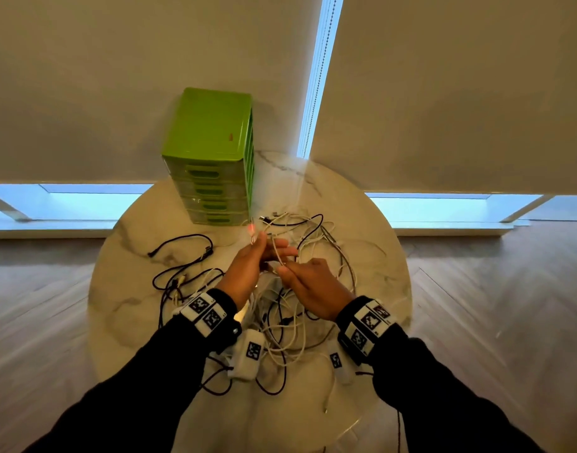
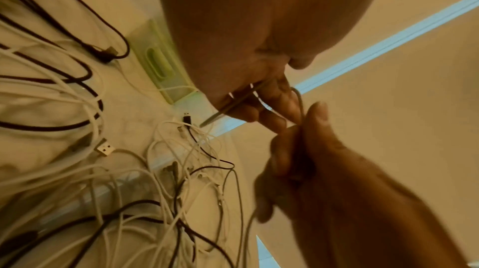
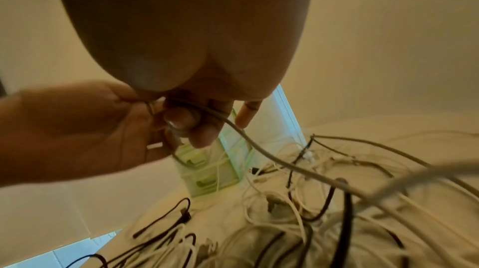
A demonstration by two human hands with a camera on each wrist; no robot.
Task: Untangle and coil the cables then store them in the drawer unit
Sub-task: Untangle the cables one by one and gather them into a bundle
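Observation:
A tangle of white and black cables (image 1: 290, 308) covers the middle of the round marble table (image 1: 372, 223). Above it both hands work one thin grey-white cable (image 1: 278, 253). My left hand (image 1: 257, 256) holds its end between thumb and fingers, with small loops laid over the outstretched fingers (image 2: 290, 106). My right hand (image 1: 308, 282) pinches the same cable (image 3: 261, 151) just below, between thumb and forefinger, and the rest trails down into the tangle. The green drawer unit (image 1: 212, 158) stands at the table's far side with all its drawers shut.
A separate black cable (image 1: 182, 246) lies left of the hands. Cable plugs (image 1: 274, 219) lie near the drawer unit's base. Small white tagged blocks (image 1: 249, 354) hang under my wrists. Window blinds are behind the table, wooden floor around it.

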